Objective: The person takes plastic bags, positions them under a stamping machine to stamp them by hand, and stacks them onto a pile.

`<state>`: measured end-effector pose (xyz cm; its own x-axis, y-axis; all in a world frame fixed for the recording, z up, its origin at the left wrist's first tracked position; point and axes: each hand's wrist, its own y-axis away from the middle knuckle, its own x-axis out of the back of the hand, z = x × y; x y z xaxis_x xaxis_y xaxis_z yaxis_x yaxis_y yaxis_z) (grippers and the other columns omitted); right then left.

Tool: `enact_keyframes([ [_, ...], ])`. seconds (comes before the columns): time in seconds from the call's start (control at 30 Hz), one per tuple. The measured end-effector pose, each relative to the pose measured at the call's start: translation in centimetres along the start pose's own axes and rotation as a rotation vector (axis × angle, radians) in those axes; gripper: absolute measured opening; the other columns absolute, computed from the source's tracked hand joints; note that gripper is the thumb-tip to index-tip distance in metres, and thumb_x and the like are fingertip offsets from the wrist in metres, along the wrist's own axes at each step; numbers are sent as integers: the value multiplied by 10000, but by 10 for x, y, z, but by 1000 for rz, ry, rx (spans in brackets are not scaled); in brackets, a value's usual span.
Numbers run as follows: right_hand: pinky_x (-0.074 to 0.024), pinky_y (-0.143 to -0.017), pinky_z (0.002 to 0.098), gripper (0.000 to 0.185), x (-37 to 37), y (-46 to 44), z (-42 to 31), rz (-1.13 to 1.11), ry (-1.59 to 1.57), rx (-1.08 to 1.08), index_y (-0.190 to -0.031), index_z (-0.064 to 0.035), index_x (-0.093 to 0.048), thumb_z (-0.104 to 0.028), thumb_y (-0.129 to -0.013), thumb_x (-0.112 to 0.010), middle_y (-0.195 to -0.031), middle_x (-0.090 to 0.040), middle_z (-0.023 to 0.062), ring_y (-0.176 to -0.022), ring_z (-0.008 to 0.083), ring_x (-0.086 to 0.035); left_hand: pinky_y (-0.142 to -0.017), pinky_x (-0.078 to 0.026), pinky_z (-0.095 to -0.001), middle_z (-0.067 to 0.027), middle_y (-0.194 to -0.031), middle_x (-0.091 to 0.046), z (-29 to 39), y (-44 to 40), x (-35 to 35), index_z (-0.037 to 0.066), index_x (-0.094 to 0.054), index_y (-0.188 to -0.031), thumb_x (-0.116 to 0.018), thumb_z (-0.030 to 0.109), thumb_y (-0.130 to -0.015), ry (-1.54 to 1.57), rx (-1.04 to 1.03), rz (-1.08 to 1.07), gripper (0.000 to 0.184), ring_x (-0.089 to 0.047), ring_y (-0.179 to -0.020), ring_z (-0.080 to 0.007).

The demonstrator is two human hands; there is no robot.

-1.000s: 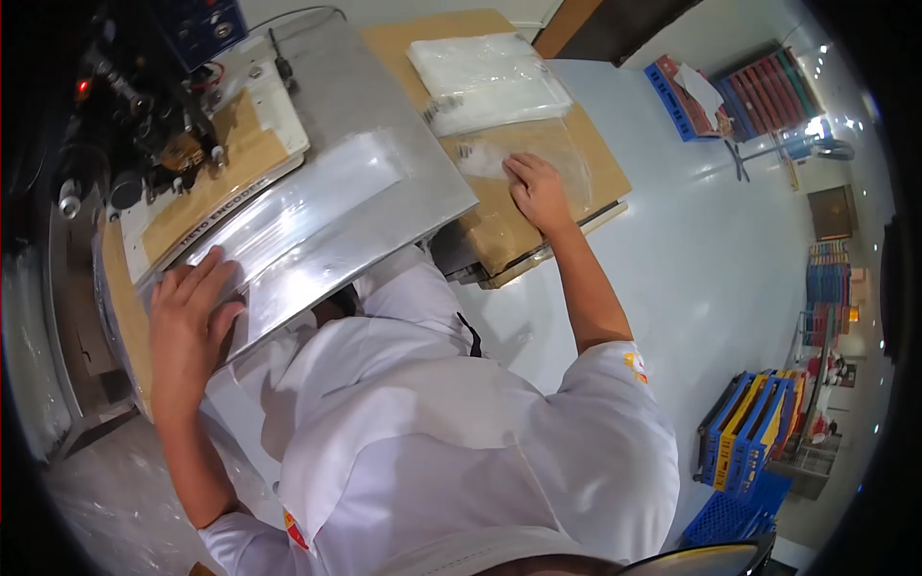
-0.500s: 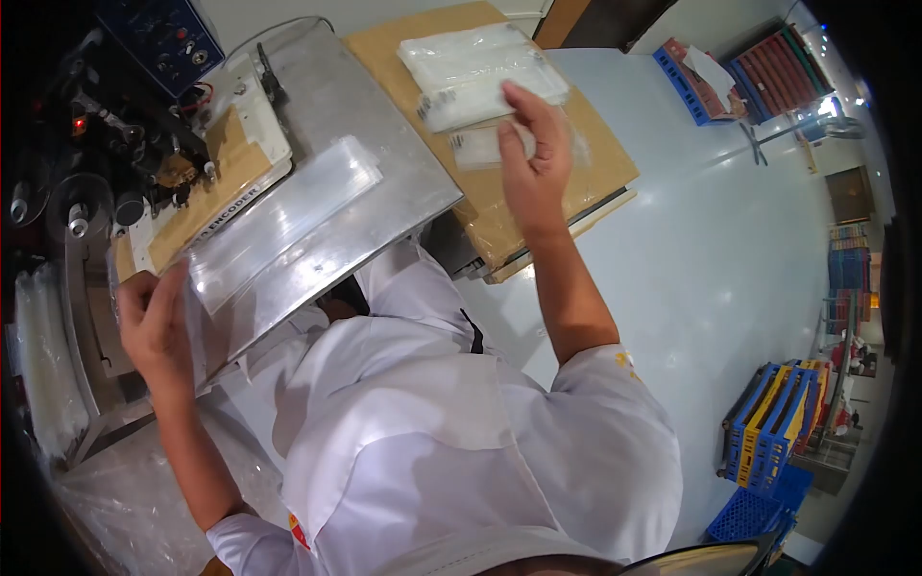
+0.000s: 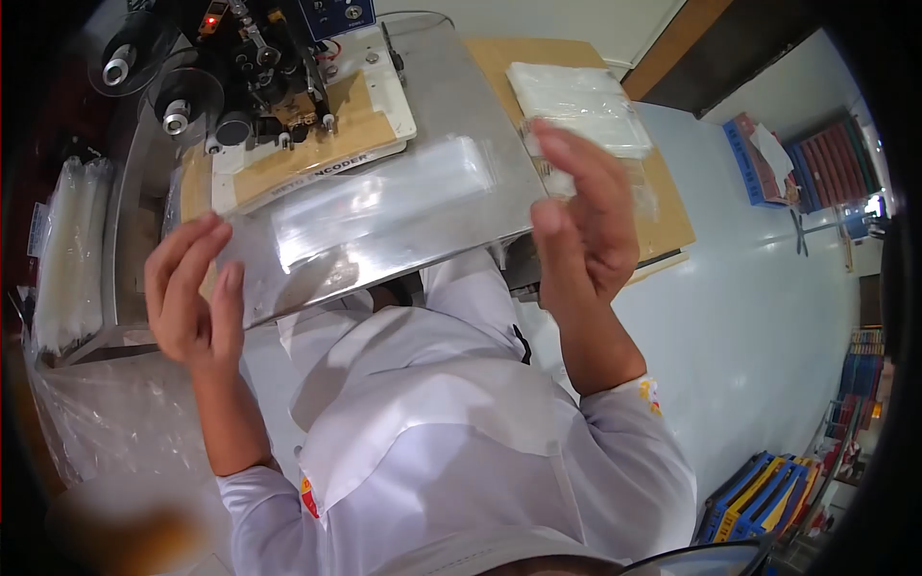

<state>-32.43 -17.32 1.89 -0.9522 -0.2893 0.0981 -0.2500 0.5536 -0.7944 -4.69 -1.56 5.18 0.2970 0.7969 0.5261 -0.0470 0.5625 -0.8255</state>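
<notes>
My left hand (image 3: 197, 293) hovers over the left front corner of the metal table (image 3: 451, 58), fingers curved and thumb apart, holding nothing. Beyond the table's right edge is my right hand (image 3: 594, 216), raised, its thumb and fingers spread with nothing between them. Between the two hands a stack of clear plastic bags (image 3: 384, 204) lies on the metal, slightly blurred. Behind it stands a dark coding machine (image 3: 279, 86) on a pale base labelled "METO ENCODER". Packs of clear bags (image 3: 581, 106) rest on the brown cardboard (image 3: 667, 206), partly hidden by my right hand.
Tall clear bundles (image 3: 72, 259) stand at the far left, above a plastic sheet (image 3: 125, 422). A blue control box (image 3: 341, 14) sits behind the machine. Crates (image 3: 759, 499) and binders (image 3: 831, 163) are on the right, past the pale floor (image 3: 759, 326).
My left hand has come away from the machine's left end and opened. My right hand has drawn back from the bag packs towards me. The view has turned, shifting the table rightward.
</notes>
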Motion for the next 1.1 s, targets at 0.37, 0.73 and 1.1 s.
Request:
enact_keyframes([
  [0.37,-518,-698,367,159,-113,22,-21,-268,-486,26,-1015,-36,-714,-78,-863,-735,-877,-688,63,-794,256,-642,-657,-445,-300,-170,-1135,-620,-1,57,21,32,-629,-1168,-773,79,-838,928,452,190,363,-530,-715,-183],
  [0.73,-514,-655,355,196,-103,42,-17,-251,-87,197,-926,-51,-701,-80,-736,-738,-790,-626,57,-740,246,-606,-686,-418,-319,-69,-825,-575,35,27,-7,4,-610,-881,-706,95,-890,314,483,-105,133,-518,-746,-186],
  [1.1,-482,-628,345,70,-80,22,-17,-402,-293,-177,-955,-26,-729,-51,-900,-694,-809,-677,80,-705,226,-602,-761,-430,-261,-68,-1002,-618,-7,35,12,3,-641,-1029,-689,122,-929,582,603,79,163,-545,-851,-128],
])
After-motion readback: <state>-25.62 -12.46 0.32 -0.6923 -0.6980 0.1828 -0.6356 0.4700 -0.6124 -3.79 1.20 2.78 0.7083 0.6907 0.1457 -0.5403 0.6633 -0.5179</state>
